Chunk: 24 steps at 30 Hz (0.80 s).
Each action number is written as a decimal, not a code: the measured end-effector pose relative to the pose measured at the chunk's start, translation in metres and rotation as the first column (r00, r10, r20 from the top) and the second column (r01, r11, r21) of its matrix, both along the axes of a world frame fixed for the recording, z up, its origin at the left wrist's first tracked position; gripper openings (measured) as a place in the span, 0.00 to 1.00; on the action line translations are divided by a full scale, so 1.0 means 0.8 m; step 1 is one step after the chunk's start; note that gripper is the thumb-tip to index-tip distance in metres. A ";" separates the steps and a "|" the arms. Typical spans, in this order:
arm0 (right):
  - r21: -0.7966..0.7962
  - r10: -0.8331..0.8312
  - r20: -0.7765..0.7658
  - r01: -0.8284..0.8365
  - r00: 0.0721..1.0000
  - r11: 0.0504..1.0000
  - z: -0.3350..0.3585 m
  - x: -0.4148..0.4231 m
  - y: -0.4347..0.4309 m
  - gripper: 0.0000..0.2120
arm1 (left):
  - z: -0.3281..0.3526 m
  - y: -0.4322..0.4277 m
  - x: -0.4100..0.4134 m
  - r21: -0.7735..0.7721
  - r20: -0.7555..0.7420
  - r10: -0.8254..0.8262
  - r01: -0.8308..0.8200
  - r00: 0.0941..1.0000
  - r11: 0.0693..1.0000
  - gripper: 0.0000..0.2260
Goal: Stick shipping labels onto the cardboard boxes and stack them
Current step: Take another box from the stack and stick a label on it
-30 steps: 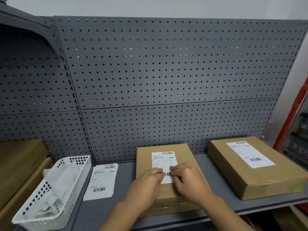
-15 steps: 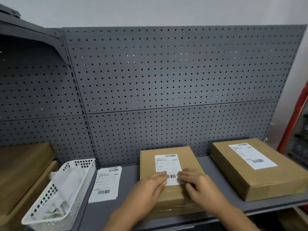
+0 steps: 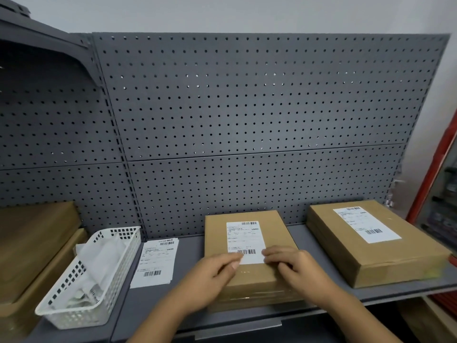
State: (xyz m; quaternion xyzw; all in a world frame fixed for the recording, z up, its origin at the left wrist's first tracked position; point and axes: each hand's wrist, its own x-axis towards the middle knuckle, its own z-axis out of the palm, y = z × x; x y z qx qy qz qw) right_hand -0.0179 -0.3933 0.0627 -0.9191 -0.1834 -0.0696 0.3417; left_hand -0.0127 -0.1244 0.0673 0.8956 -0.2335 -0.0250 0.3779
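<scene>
Roughly midway, judging from the layout. On the shelf (image 3: 188, 263), far right and well apart from both hands: right box (image 3: 346, 251), right label (image 3: 366, 225) stuck flat on top, apparently finished. At centre, back against the pegboard (image 3: 247, 107): centre box (image 3: 277, 233), centre label (image 3: 244, 240) already down on its top. Pinned at its lower left corner by the left hand (image 3: 210, 276) and at its lower right edge by the right hand (image 3: 299, 271). Fingers of both loosely bent, pressing down, gripping nothing; hands apart, one either side of the lower barcode.

Probably left to do: finish smoothing, then stack. Not yet stacked together: labelled boxes side by side with bare shelf between. Likely more labelling ahead, given the spare labels and cardboard at far left.

Counted, biggest first:
- One pegboard, in panels.
- One shelf.
- Two brown slabs (image 3: 32, 238) at far left, one on the other; possibly unlabelled boxes, hard to tell.
- Two labelled boxes; taped layers on the centre one's front face, so one thick box or several, cannot tell.
- One basket (image 3: 118, 264), holding crumpled paper (image 3: 99, 258), pieces uncountable.
- Two hands.
- One small pile of loose labels (image 3: 157, 263), flat between basket and centre box; sheet count unclear.
- Two stuck labels.
</scene>
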 end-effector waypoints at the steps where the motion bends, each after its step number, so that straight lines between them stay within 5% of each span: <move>1: 0.061 -0.042 0.035 0.040 0.999 0.997 -0.002 -0.004 -0.003 0.20 | 0.000 0.002 -0.003 -0.131 -0.060 0.049 -0.057 0.997 0.990 0.14; 5: 0.204 -0.297 0.115 0.270 0.948 0.941 -0.014 -0.009 -0.017 0.15 | -0.018 0.010 -0.006 -0.415 -0.152 0.324 -0.358 0.934 0.837 0.12; 8: 0.299 -0.407 -0.150 0.434 0.901 0.850 -0.022 -0.008 -0.026 0.26 | -0.026 0.006 -0.008 -0.507 -0.388 0.317 -0.488 0.865 0.711 0.20; 11: 0.455 -0.356 -0.386 0.512 0.851 0.728 -0.029 -0.009 -0.021 0.34 | -0.025 -0.014 -0.019 -0.530 -0.538 0.263 -0.564 0.801 0.634 0.28; 15: 0.559 -0.312 -0.499 0.575 0.809 0.597 -0.036 -0.009 -0.009 0.27 | -0.034 -0.028 -0.022 -0.501 -0.568 0.354 -0.653 0.743 0.567 0.31; 24: 0.666 -0.167 -0.547 0.547 0.820 0.507 -0.028 -0.011 0.004 0.16 | -0.028 -0.033 -0.032 -0.556 -0.596 0.295 -0.649 0.747 0.520 0.13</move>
